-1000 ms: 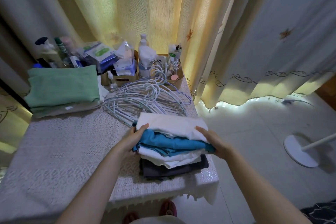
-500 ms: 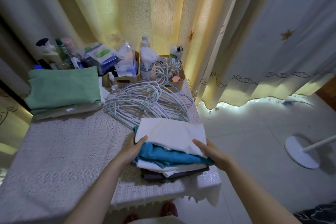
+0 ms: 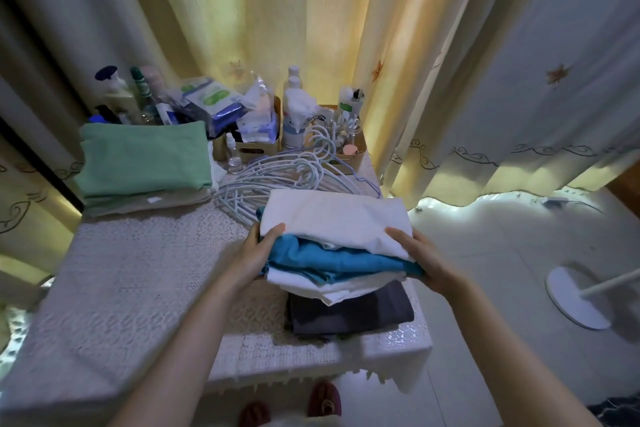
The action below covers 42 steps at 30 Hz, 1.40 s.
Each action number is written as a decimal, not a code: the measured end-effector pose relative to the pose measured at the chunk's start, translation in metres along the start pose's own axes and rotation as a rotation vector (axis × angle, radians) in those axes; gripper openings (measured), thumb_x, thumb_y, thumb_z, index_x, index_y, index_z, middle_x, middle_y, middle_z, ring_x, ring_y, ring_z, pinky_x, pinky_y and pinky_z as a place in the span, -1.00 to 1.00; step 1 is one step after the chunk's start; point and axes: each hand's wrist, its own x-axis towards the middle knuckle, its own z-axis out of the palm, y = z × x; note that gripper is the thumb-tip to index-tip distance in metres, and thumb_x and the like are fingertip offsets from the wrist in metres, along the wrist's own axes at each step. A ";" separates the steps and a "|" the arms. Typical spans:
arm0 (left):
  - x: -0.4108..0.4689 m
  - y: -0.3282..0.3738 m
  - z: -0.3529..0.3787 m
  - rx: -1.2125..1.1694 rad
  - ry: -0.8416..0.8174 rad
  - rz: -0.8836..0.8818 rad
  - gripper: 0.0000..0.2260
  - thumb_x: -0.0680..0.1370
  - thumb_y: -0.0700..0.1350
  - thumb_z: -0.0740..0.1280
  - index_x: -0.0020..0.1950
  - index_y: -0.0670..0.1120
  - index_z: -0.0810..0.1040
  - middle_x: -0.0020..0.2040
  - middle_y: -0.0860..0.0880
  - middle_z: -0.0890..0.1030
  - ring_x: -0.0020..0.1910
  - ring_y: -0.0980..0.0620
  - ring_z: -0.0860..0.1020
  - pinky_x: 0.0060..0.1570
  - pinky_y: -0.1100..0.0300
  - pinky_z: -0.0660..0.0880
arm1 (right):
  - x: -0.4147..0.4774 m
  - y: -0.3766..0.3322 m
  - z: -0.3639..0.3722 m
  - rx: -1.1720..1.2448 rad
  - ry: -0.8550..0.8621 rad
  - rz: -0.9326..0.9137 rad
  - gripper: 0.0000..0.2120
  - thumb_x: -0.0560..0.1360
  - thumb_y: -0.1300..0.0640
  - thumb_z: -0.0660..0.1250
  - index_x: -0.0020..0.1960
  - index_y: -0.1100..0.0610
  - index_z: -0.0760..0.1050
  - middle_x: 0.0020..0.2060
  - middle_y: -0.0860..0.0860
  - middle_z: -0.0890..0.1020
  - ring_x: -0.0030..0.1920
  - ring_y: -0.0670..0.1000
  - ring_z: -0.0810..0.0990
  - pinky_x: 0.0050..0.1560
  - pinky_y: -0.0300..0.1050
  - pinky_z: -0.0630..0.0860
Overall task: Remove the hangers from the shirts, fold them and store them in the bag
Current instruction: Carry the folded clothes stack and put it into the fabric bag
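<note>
You hold the folded shirts [image 3: 332,229] just above the right end of the counter [image 3: 138,288], left grip [image 3: 254,255] and right grip [image 3: 424,263] curled round the stack's sides; hangers [image 3: 277,172] lie behind. Storing looks next: find the bag, unseen here.

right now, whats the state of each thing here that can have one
left hand, grips the left end of the shirt stack
right hand, grips its right end
shirt stack, folded, white over blue over white, held between both hands
grey shirt, folded, flat on the table under the stack
hangers, bare, piled behind the stack
green cloth pile, folded, at the table's back left
</note>
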 end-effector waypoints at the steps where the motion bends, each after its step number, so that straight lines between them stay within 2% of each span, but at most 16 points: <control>1: -0.006 -0.001 -0.008 0.014 0.016 0.031 -0.63 0.59 0.06 0.23 0.35 0.00 0.29 0.17 -0.02 0.51 0.04 0.03 0.55 -0.03 0.12 0.53 | -0.003 -0.005 0.008 -0.018 -0.006 -0.032 -0.68 0.45 -0.06 0.39 0.16 0.00 0.52 -0.04 -0.02 0.70 -0.06 0.02 0.68 -0.16 -0.12 0.60; 5: -0.035 -0.027 -0.050 0.032 0.123 0.064 -0.70 0.58 0.08 0.23 0.27 0.06 0.29 0.07 0.09 0.50 -0.04 0.15 0.52 -0.17 0.27 0.47 | -0.010 -0.009 0.055 -0.105 -0.095 -0.149 -0.63 0.32 -0.17 0.42 0.06 -0.03 0.58 -0.07 -0.10 0.71 -0.12 -0.09 0.69 -0.25 -0.33 0.56; 9: -0.087 -0.073 -0.100 -0.072 0.305 0.038 -0.85 0.55 0.10 0.27 0.11 0.21 0.39 0.00 0.24 0.53 -0.08 0.31 0.53 -0.26 0.42 0.46 | -0.005 -0.001 0.118 -0.272 -0.295 -0.210 -0.73 0.43 -0.13 0.37 0.08 -0.06 0.57 -0.05 -0.22 0.68 -0.10 -0.19 0.66 -0.25 -0.41 0.52; 11: -0.124 -0.097 -0.123 -0.135 0.450 0.034 -0.83 0.49 0.16 0.33 0.04 0.27 0.41 0.00 0.29 0.54 -0.05 0.33 0.54 -0.24 0.43 0.45 | -0.003 0.007 0.157 -0.347 -0.437 -0.222 -0.65 0.43 -0.14 0.35 0.17 -0.05 0.53 -0.03 -0.21 0.68 -0.06 -0.16 0.66 -0.23 -0.39 0.53; 13: -0.166 -0.122 -0.140 -0.235 0.598 0.014 -0.68 0.37 0.28 0.41 0.07 0.29 0.45 0.03 0.24 0.59 0.03 0.22 0.58 -0.17 0.38 0.47 | -0.007 0.014 0.198 -0.418 -0.587 -0.225 -0.52 0.41 -0.17 0.37 0.24 0.05 0.51 0.02 -0.10 0.69 -0.02 -0.07 0.67 -0.19 -0.33 0.54; 15: -0.212 -0.150 -0.146 -0.308 0.755 0.000 -0.61 0.27 0.40 0.38 0.06 0.42 0.46 0.02 0.32 0.62 0.01 0.31 0.58 -0.14 0.40 0.47 | -0.017 0.020 0.239 -0.475 -0.763 -0.218 -0.53 0.43 -0.14 0.36 0.27 0.03 0.48 0.08 -0.06 0.66 0.03 -0.05 0.66 -0.10 -0.23 0.59; 17: -0.258 -0.174 -0.142 -0.361 0.926 -0.016 -0.68 0.29 0.43 0.34 0.01 0.51 0.43 -0.04 0.42 0.59 -0.07 0.40 0.57 -0.20 0.46 0.45 | -0.033 0.028 0.282 -0.528 -0.944 -0.207 -0.58 0.46 -0.12 0.35 0.28 -0.04 0.47 0.11 -0.06 0.65 0.06 -0.02 0.65 0.01 -0.08 0.61; 20: -0.324 -0.207 -0.118 -0.539 1.202 -0.017 -0.57 0.29 0.34 0.39 0.10 0.23 0.50 -0.08 0.30 0.63 -0.05 0.31 0.59 -0.24 0.47 0.47 | -0.070 0.043 0.342 -0.637 -1.178 -0.219 -0.61 0.46 -0.13 0.34 0.26 -0.06 0.48 0.10 -0.08 0.66 0.03 -0.04 0.66 0.00 -0.10 0.62; 22: -0.365 -0.230 -0.097 -0.674 1.353 -0.030 -0.42 0.21 0.36 0.40 0.14 0.10 0.54 -0.03 0.26 0.65 -0.02 0.27 0.60 -0.12 0.47 0.47 | -0.103 0.060 0.377 -0.701 -1.338 -0.219 -0.63 0.48 -0.11 0.34 0.26 -0.05 0.48 0.08 -0.09 0.66 0.03 -0.06 0.66 -0.05 -0.18 0.61; 24: -0.404 -0.254 -0.076 -0.763 1.528 -0.056 -0.45 0.29 0.27 0.38 0.24 0.11 0.48 0.11 0.24 0.56 0.13 0.16 0.52 0.10 0.28 0.41 | -0.141 0.082 0.407 -0.792 -1.480 -0.219 -0.65 0.48 -0.10 0.34 0.21 0.00 0.53 0.01 -0.11 0.68 -0.03 -0.10 0.67 -0.13 -0.30 0.57; 26: -0.441 -0.280 -0.057 -0.815 1.656 -0.070 -0.62 0.40 0.17 0.36 0.20 0.24 0.41 0.09 0.28 0.51 0.15 0.11 0.48 0.16 0.18 0.38 | -0.182 0.105 0.433 -0.879 -1.597 -0.252 -0.74 0.44 -0.11 0.35 0.01 0.03 0.61 -0.20 -0.10 0.69 -0.20 -0.11 0.66 -0.27 -0.37 0.50; 27: -0.460 -0.292 -0.048 -0.856 1.692 -0.071 -0.64 0.42 0.15 0.36 0.20 0.26 0.40 0.10 0.28 0.51 0.16 0.10 0.49 0.17 0.16 0.40 | -0.203 0.119 0.446 -0.901 -1.655 -0.268 -0.81 0.44 -0.08 0.36 -0.09 0.02 0.62 -0.27 -0.10 0.69 -0.26 -0.12 0.65 -0.31 -0.39 0.48; 29: -0.494 -0.317 -0.031 -0.935 1.752 -0.078 -0.52 0.38 0.21 0.36 0.28 0.24 0.39 0.19 0.19 0.52 0.19 0.08 0.50 0.20 0.13 0.43 | -0.245 0.147 0.471 -0.929 -1.768 -0.257 -0.91 0.49 0.02 0.36 -0.05 -0.01 0.60 -0.20 -0.15 0.71 -0.21 -0.15 0.68 -0.30 -0.40 0.50; 34: -0.582 -0.375 -0.015 -1.063 1.918 -0.085 -0.34 0.33 0.27 0.36 0.40 0.18 0.35 0.28 0.09 0.52 0.21 0.06 0.51 0.25 0.10 0.44 | -0.362 0.214 0.529 -1.007 -2.018 -0.242 -0.63 0.45 -0.10 0.34 0.24 -0.06 0.49 0.03 -0.13 0.68 0.01 -0.12 0.66 -0.12 -0.32 0.56; 38: -0.648 -0.413 -0.026 -1.080 1.992 -0.067 -0.56 0.43 0.16 0.33 0.30 0.24 0.36 0.20 0.12 0.52 0.06 0.27 0.51 -0.03 0.38 0.48 | -0.442 0.263 0.569 -1.066 -2.090 -0.248 -0.62 0.46 -0.10 0.34 0.25 -0.06 0.48 0.06 -0.10 0.67 0.04 -0.09 0.66 -0.06 -0.26 0.58; 42: -0.738 -0.452 -0.046 -1.101 2.059 -0.085 -0.63 0.45 0.15 0.32 0.24 0.29 0.38 0.11 0.29 0.53 0.00 0.38 0.54 -0.13 0.50 0.47 | -0.538 0.319 0.612 -1.101 -2.160 -0.238 -0.65 0.44 -0.12 0.35 0.21 -0.14 0.48 0.09 -0.19 0.64 0.05 -0.22 0.61 -0.04 -0.38 0.54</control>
